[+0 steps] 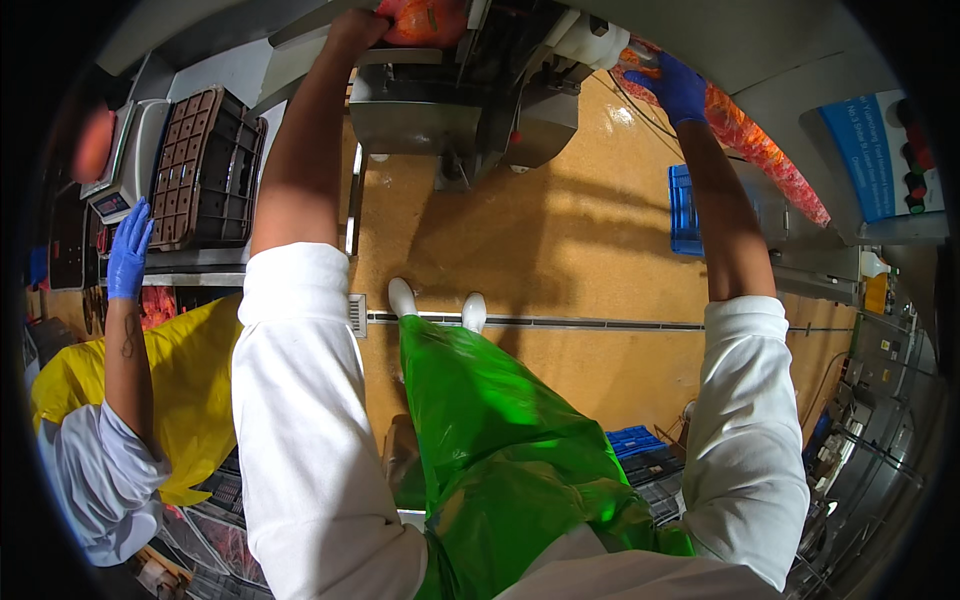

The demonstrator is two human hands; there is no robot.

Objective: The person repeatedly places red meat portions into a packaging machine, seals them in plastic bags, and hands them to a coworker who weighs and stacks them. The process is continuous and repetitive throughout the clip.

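Note:
At the top, my left hand is at the edge of a red filled package on a metal machine. Its fingers are partly hidden, so I cannot tell whether they grip the package. My right hand, in a blue glove, is around a long red and orange tube of what looks like meat, close to a white nozzle of the machine. From there the tube stretches down to the right along a metal surface.
At left a co-worker's blue-gloved hand is beside a bench scale and a brown plastic crate. A blue crate stands beyond my right forearm. A drain channel crosses the tan floor at my white boots.

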